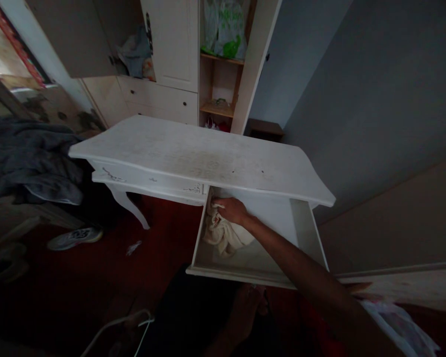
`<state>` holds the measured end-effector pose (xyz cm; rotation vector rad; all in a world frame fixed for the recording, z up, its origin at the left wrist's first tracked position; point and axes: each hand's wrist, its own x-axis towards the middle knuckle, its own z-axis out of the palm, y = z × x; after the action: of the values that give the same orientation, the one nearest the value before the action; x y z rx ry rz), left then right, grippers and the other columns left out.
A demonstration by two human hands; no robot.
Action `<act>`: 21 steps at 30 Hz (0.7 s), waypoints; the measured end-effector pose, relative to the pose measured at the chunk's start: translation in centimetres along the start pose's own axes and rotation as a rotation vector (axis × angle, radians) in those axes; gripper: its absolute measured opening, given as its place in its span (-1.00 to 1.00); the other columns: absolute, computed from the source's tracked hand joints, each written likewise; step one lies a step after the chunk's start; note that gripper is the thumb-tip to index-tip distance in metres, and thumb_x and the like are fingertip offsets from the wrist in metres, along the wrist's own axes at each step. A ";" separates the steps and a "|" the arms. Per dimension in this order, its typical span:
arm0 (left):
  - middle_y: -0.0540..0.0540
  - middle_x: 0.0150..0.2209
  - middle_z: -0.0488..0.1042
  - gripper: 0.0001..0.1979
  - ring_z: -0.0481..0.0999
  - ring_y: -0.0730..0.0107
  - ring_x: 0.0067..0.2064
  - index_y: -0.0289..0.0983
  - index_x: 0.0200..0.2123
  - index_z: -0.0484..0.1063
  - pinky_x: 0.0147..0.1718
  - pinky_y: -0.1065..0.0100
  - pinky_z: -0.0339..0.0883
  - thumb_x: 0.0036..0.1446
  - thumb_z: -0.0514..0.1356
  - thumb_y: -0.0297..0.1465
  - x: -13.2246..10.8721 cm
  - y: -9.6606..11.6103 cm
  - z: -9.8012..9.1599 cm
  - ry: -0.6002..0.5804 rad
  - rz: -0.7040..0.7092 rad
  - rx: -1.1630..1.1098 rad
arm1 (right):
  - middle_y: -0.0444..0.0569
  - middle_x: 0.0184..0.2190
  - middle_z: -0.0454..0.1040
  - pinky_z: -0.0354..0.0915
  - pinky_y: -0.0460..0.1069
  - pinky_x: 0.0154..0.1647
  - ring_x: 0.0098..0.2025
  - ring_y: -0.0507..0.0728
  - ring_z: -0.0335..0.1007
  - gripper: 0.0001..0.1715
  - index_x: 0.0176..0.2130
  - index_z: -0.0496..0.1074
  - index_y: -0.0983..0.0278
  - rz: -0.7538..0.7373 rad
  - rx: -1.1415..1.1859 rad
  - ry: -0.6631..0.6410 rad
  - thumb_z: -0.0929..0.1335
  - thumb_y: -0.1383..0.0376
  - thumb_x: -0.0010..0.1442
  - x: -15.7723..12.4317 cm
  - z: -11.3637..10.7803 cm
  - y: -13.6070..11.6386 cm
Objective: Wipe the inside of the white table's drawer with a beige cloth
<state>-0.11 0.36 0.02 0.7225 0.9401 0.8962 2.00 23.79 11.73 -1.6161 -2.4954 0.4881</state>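
Note:
A white drawer [241, 276] is pulled out from the right half of a worn white table [163, 136]. Inside it, at the left corner, lies a crumpled cream cloth [223, 238] with a small reddish patch. My right hand [231, 210] reaches over the drawer from the right, and its fingers are closed on the upper part of this cloth. In the dark just below the drawer front is my left hand [243, 305], near my dark trousers. Its fingers are too dim to make out whether they hold anything.
Behind the table stands a white wardrobe [176, 44] with open doors and plastic bags [226, 29] on a shelf. Dark grey fabric [26, 158] is heaped at the left. A shoe [74, 238] and a pale cable [113, 325] lie low on the left, a plastic bag [397, 325] lower right.

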 end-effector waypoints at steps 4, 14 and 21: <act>-0.04 -0.45 0.46 -0.35 0.46 0.43 -0.46 -0.33 -0.30 0.40 -0.41 0.36 0.32 0.00 0.16 0.20 -0.1 0.0 0.0 -0.002 -0.006 -0.017 | -0.15 0.09 0.51 0.25 0.02 0.24 0.15 0.08 0.42 -0.54 0.08 0.49 0.12 -0.033 0.380 0.264 0.26 0.35 0.24 -2.2 1.0 0.7; -0.04 -0.47 0.44 -0.34 0.44 0.44 -0.49 -0.34 -0.30 0.38 -0.45 0.35 0.30 -0.02 0.18 0.21 0.1 -0.3 0.1 -0.005 0.004 -0.035 | 0.05 0.21 0.39 0.13 0.07 0.32 0.27 0.16 0.27 -0.44 0.15 0.41 0.25 -0.160 0.456 0.370 0.41 0.17 0.19 -1.0 -0.4 -2.9; -0.05 -0.48 0.45 -0.39 0.44 0.45 -0.48 -0.33 -0.32 0.39 -0.45 0.38 0.30 0.05 0.15 0.17 -0.1 0.4 0.0 -0.027 0.030 -0.005 | -0.01 0.27 0.31 0.11 0.10 0.32 0.30 0.13 0.22 -0.36 0.20 0.35 0.16 -0.289 0.385 0.047 0.44 0.25 0.13 -4.1 -0.3 -5.3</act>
<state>-0.26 0.45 0.39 0.7443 0.9046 0.9126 -0.75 18.11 14.08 -1.0944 -2.3578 0.8159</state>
